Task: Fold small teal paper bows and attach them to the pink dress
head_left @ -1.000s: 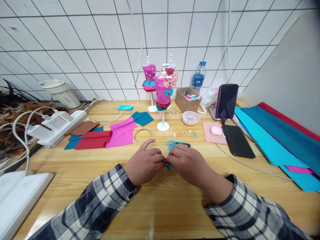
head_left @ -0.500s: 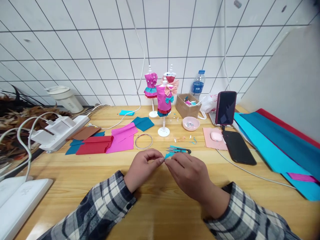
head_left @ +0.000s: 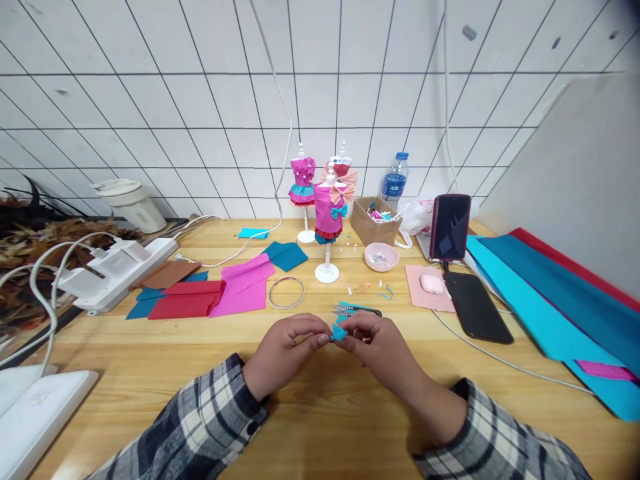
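Since half a second before, the left hand [head_left: 286, 348] and right hand [head_left: 376, 341] had drawn level, and the teal scrap [head_left: 340, 332] showed plainly between them: a small, seemingly folded triangle pinched by both sets of curled fingertips, just above the wooden table [head_left: 150, 347]. Smooth bare board lay open towards the person, while the black-handled snips [head_left: 356, 310] lay just beyond the knuckles and the thin wire ring [head_left: 287, 292] a little farther left.

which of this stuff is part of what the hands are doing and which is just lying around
In use: left hand and right hand pinching the blue fabric piece; probably the thread snips beside them.
Lying about: wire ring, black phone, water bottle, power strip.
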`<state>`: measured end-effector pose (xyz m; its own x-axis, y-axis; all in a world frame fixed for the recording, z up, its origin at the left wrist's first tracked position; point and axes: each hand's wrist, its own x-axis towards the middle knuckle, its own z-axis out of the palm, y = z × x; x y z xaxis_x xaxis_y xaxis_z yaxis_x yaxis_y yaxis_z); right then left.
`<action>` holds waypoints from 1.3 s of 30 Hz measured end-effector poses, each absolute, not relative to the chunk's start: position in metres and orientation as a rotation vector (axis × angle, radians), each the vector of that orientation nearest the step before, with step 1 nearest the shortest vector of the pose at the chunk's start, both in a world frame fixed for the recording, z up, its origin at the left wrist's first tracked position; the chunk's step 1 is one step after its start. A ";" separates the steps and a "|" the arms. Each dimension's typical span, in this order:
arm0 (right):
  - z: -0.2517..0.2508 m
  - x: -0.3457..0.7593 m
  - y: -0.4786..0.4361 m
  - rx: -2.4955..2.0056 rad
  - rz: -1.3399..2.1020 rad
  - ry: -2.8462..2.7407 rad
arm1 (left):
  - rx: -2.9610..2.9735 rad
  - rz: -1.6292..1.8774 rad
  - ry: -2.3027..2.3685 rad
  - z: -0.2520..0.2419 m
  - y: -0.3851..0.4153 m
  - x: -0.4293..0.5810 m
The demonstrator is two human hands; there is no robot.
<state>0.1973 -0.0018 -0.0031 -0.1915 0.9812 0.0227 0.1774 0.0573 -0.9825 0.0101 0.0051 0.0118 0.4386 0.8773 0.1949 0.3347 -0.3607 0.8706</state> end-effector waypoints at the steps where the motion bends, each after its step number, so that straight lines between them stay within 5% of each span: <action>1: -0.005 0.198 -0.001 -1.222 1.301 -1.477 | 1.860 0.839 1.047 0.011 0.005 0.011; 8: -0.009 0.201 0.000 -1.142 1.615 -1.330 | 1.600 0.695 1.120 0.006 0.002 0.016; 21: -0.003 0.201 0.001 -1.154 1.058 -1.600 | 1.938 0.897 1.165 0.007 -0.003 0.015; 39: 0.000 0.202 -0.004 -1.104 1.157 -1.701 | 2.057 0.801 1.236 0.014 -0.014 0.019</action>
<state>0.2024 -0.0041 0.0005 -0.3137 0.9406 0.1300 0.2250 0.2066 -0.9522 0.0187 -0.0140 0.0137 0.3835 0.9042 0.1878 0.5402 -0.3846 0.7485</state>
